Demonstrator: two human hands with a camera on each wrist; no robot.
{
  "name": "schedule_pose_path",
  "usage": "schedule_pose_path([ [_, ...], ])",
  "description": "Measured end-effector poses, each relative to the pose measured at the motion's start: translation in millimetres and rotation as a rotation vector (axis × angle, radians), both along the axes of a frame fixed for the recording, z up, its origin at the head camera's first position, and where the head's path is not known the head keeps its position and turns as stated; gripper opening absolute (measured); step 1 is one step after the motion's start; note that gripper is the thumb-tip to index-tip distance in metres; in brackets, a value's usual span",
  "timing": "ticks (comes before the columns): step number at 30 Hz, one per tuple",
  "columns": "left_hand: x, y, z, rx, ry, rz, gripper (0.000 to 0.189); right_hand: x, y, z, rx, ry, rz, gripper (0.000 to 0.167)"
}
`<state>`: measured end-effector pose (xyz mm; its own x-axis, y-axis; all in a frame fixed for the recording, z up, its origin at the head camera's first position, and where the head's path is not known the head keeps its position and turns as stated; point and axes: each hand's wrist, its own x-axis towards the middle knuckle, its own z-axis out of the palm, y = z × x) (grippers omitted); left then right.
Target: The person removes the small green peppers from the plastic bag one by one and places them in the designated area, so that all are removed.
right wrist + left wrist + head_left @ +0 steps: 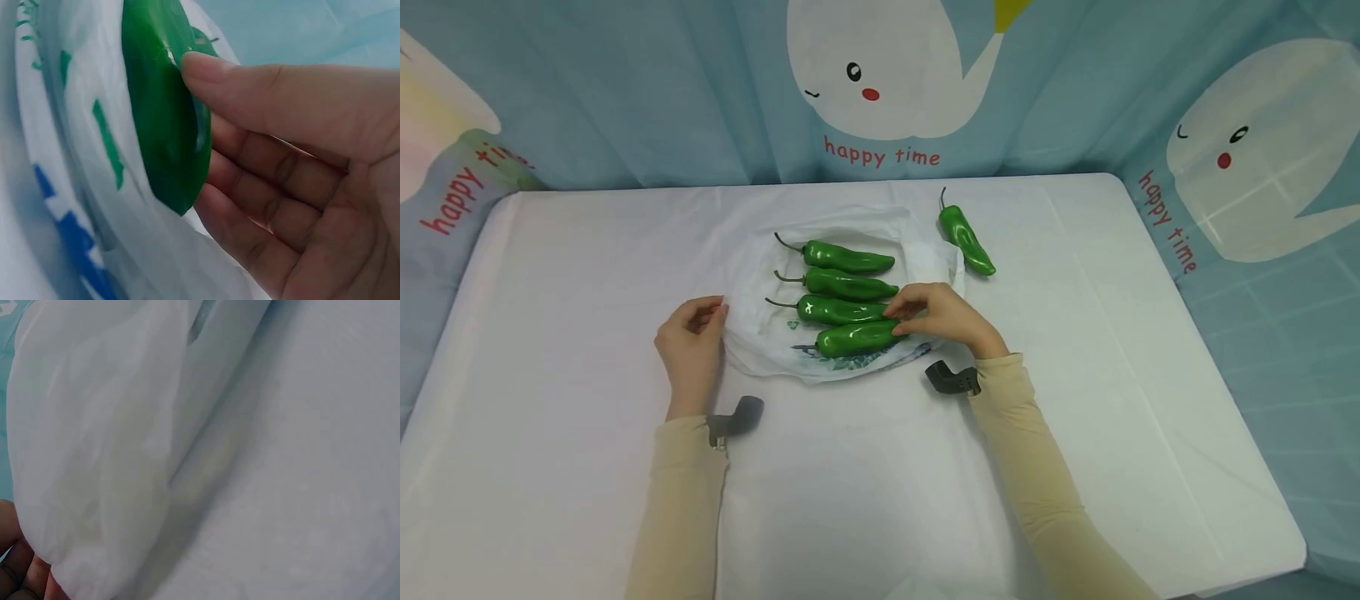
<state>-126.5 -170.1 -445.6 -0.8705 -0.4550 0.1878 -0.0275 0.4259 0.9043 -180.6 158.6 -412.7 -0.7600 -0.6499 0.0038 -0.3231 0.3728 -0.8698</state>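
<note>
Several glossy green peppers [838,312] lie in a row on a thin white plastic bag [752,348], stems to the left. My right hand [942,312] pinches the front green pepper [853,339] near its right tip. In the right wrist view the thumb lies on that pepper [164,119] and the fingers are behind it. At the bag's left edge, my left hand [691,350] pinches the plastic between thumb and fingers. The left wrist view shows the bag [106,437] raised in folds, hiding most of that hand.
One more green pepper [967,240] lies off the bag, at the back right on the white-covered table [1075,333]. A blue printed curtain [700,100] hangs behind the table and along its sides. Dark wrist cameras [951,379] stick out from both sleeves.
</note>
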Motion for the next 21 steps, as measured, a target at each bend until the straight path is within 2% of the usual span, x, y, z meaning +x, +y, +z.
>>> schedule_pose_path([
  [12, -0.4, -1.3, 0.3, 0.026, -0.001, 0.021, 0.015, 1.0, -4.7, -2.9, 0.033, -0.012, 0.001, 0.026],
  [21, -1.2, -1.4, -1.0, 0.037, -0.003, 0.006, 0.015, 0.4, -7.0, -5.5, -0.015, -0.002, 0.073, 0.025],
])
